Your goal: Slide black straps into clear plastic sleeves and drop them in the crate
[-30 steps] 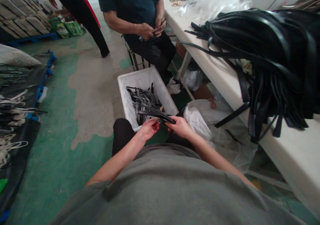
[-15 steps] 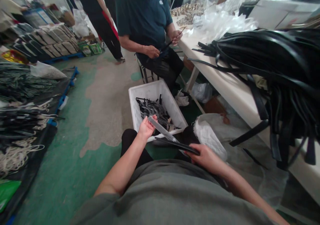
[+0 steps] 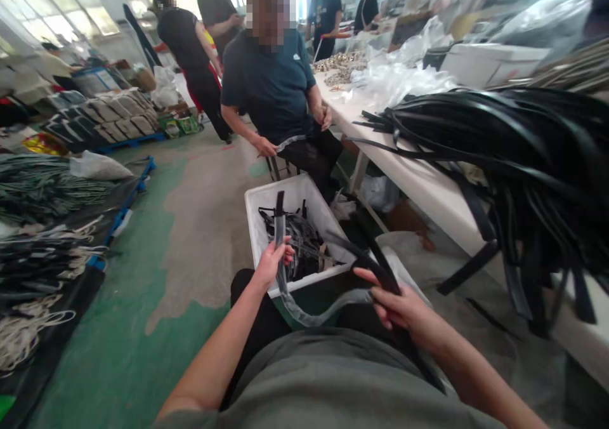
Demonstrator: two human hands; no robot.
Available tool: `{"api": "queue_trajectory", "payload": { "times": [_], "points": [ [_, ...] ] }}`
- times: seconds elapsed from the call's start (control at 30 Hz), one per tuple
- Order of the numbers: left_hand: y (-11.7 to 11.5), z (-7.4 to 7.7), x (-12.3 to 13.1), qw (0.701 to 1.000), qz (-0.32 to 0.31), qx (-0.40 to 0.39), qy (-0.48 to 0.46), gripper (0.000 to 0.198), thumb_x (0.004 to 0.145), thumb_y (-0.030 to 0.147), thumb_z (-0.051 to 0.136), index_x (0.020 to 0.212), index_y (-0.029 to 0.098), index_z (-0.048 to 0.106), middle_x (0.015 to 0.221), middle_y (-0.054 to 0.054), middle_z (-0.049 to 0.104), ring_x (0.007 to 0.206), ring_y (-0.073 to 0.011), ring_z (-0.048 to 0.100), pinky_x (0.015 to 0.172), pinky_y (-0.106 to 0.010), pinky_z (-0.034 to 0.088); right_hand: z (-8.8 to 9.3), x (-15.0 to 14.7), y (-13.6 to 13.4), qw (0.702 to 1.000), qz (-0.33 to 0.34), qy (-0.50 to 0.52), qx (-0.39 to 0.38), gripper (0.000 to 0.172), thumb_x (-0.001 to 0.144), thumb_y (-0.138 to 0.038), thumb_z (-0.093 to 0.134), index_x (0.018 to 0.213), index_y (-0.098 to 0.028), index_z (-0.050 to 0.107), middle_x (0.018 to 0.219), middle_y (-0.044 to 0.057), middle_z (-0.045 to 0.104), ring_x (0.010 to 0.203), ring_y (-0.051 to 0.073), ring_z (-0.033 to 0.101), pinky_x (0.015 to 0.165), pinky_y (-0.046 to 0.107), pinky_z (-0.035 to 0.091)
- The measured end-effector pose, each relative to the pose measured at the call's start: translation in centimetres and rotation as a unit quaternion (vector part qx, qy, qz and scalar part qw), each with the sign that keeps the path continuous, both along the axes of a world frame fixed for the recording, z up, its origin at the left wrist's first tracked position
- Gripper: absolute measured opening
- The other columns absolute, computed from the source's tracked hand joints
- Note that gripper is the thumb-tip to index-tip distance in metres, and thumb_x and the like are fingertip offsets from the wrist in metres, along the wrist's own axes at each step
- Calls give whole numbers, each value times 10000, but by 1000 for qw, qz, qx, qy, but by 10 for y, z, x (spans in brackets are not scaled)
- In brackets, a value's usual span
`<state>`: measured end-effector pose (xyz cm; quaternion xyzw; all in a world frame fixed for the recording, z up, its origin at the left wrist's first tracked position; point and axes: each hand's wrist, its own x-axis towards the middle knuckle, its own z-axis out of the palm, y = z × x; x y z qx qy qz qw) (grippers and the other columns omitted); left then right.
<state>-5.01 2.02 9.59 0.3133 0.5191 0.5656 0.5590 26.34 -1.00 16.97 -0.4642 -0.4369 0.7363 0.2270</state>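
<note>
Over a white crate [image 3: 314, 281], my left hand [image 3: 270, 265] is closed around a long greyish strap [image 3: 307, 319], which seems to have a translucent covering and shows a dark bare end sticking up. The strap hangs in a curve between my hands; its other end reaches the fingers of my right hand [image 3: 402, 305]. That right hand also grips black straps [image 3: 387, 273], partly blurred, which run up past the fingers and down beside my lap. Inside the crate lies a heap of black and greyish strips [image 3: 304, 242].
A seated person [image 3: 269, 73] faces me, holding a greyish strip. Along the right, a white table [image 3: 440, 194] carries a large bundle of black straps [image 3: 495, 121] and clear plastic [image 3: 399, 73]. Cords and stacked goods lie on pallets to the left [image 3: 126, 223].
My left hand has lowered slightly and the greyish strap now bends between my hands. The black straps have swung upright in my right hand. The seated person's hands have moved apart. My view has tilted up.
</note>
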Motion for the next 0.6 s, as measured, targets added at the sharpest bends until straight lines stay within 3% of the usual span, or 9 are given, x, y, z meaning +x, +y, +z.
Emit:
{"api": "queue_trajectory", "payload": {
  "times": [0.13, 0.23, 0.3, 0.37, 0.47, 0.53, 0.6],
  "points": [
    [-33, -6, 35, 979, -179, -33, 91, 430, 806, 484, 634, 1096, 167, 657, 769, -26, 651, 622, -127, 563, 609, -259, 432, 22, -36, 34, 988, -62, 141, 1, 723, 767, -429, 706, 1390, -151, 466, 571, -75, 479, 412, 33, 217, 455, 212, 348],
    [-44, 2, 47, 954, -259, -50, 141, 421, 819, 535, 594, 1008, 169, 681, 725, -17, 626, 629, -147, 544, 631, -289, 434, 25, -51, 48, 988, -54, 142, 29, 675, 743, -444, 720, 1317, -155, 515, 579, -64, 520, 418, 44, 300, 456, 207, 363],
    [-47, 12, 48, 942, -294, -45, 158, 452, 822, 569, 574, 1002, 169, 685, 778, -35, 645, 691, -172, 560, 690, -318, 454, 21, -56, 50, 991, -48, 117, 53, 580, 711, -503, 727, 1145, -146, 583, 558, -54, 530, 424, 59, 377, 435, 200, 352],
    [-48, 24, 47, 939, -307, -7, 154, 505, 842, 601, 523, 1056, 169, 675, 921, -71, 669, 844, -215, 594, 801, -356, 464, 15, -61, 50, 992, -31, 92, 77, 507, 707, -560, 705, 975, -147, 586, 547, -42, 546, 414, 65, 409, 412, 194, 339],
    [-45, 34, 52, 935, -314, 95, 132, 664, 786, 660, 559, 1234, 170, 587, 1105, -115, 650, 1034, -281, 588, 934, -411, 443, 3, -73, 47, 994, 13, 49, 99, 476, 729, -589, 651, 898, -154, 559, 530, -37, 552, 380, 60, 383, 378, 186, 313],
    [-38, 30, 61, 931, -300, 140, 151, 794, 726, 683, 608, 1339, 189, 505, 1113, -124, 654, 1031, -301, 602, 940, -426, 452, -3, -81, 44, 993, 43, -1, 107, 431, 731, -556, 639, 877, -158, 560, 504, -47, 520, 368, 64, 367, 361, 185, 298],
    [-25, 18, 69, 928, -280, 138, 203, 747, 727, 684, 592, 1323, 237, 539, 1081, -114, 675, 1039, -318, 612, 942, -428, 453, -8, -85, 40, 989, 65, -40, 123, 372, 715, -511, 647, 828, -166, 564, 510, -49, 496, 391, 71, 379, 379, 189, 311]
  ]
}}
